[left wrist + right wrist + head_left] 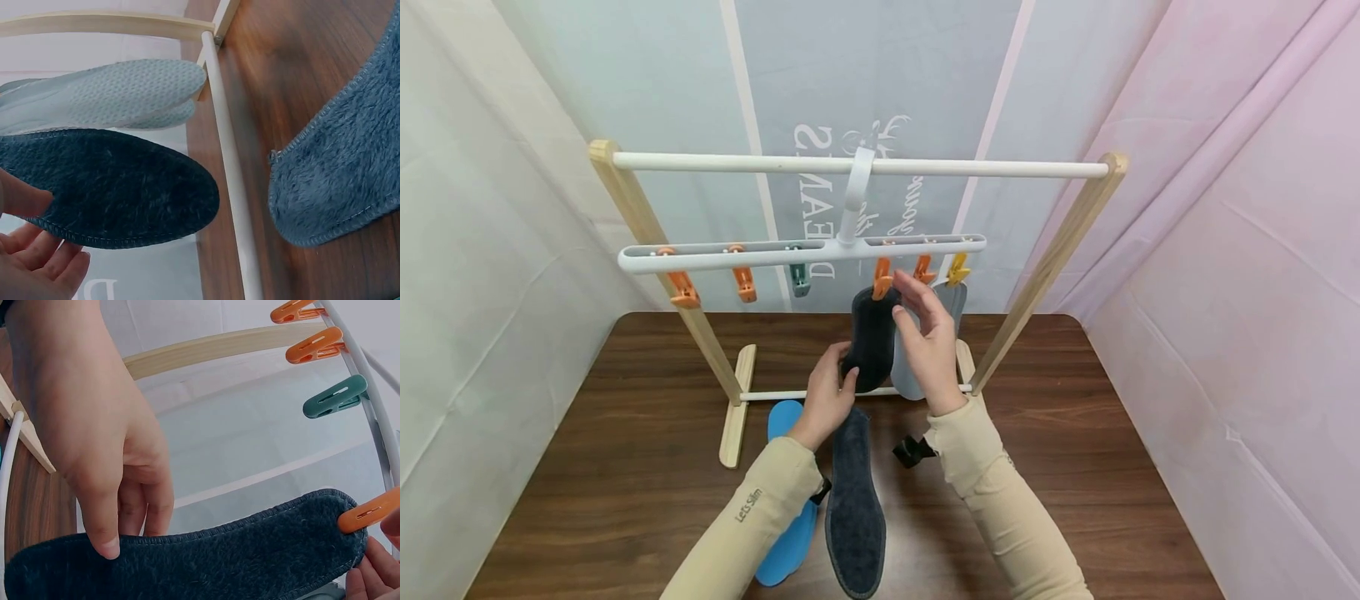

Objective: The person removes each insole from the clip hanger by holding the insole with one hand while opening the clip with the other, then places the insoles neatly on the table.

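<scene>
A dark furry insole hangs from an orange clip on the white hanger. My left hand pinches its lower left edge, thumb on the near face and fingers behind, as the left wrist view also shows. Close by the clip and the insole's upper end is my right hand, thumb and fingers bent and apart. In the right wrist view its fingertips touch the insole's edge beside the clip. A matching dark insole lies on the table, next to a blue insole partly under my left sleeve.
Pale grey insoles hang to the right, partly behind my right hand. Orange clips and a green clip hang on the left half. A wooden rack with a white top rod carries the hanger. Curtains surround the table.
</scene>
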{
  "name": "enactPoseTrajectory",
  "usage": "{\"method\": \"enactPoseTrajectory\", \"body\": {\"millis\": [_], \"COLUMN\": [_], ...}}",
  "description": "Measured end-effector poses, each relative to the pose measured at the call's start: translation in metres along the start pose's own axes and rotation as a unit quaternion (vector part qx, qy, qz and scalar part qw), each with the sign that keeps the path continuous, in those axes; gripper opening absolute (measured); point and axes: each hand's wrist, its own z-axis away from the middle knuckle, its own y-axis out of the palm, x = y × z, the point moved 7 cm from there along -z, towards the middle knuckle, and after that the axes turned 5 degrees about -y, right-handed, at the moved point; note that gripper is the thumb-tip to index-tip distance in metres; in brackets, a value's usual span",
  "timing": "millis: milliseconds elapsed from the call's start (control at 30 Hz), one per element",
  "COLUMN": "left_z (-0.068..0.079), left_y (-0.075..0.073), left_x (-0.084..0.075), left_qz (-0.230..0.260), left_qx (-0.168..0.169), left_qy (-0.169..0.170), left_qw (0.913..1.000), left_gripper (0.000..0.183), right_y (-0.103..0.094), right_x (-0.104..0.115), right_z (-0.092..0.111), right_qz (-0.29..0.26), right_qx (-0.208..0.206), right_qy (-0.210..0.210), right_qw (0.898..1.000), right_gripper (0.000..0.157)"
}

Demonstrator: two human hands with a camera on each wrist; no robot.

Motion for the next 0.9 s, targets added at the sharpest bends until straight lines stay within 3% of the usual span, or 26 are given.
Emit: {"method": "enactPoseTrajectory", "body": {"millis": [367,633,900], "left_z": [0.005,0.009,0.012], "left_y": [-0.005,-0.008,-0.008], "left_x": [0.001,-0.001,-0.003], "left_qz": [-0.022,-0.021,-0.022], "left_qx": [-0.016,-0.024,-0.016], "left_qy": [0.003,0.023,0.015], "left_qw": [0.9996,0.9992,0.9995], "left_gripper": [0.021,0.02,0.019], "right_y": [0.003,0.003,0.005], "right_x": [0.001,0.002,-0.001], "right_z": [-0.001,-0.004,-0.006], "right_qz": [0.016,0.02,0.015], "right_qx": [0.006,0.01,0.011], "right_qy": [-0.001,0.001,0.018], "right_qw": [1.0,1.0,1.0], "right_gripper": [0.04,0.04,0.04]}}
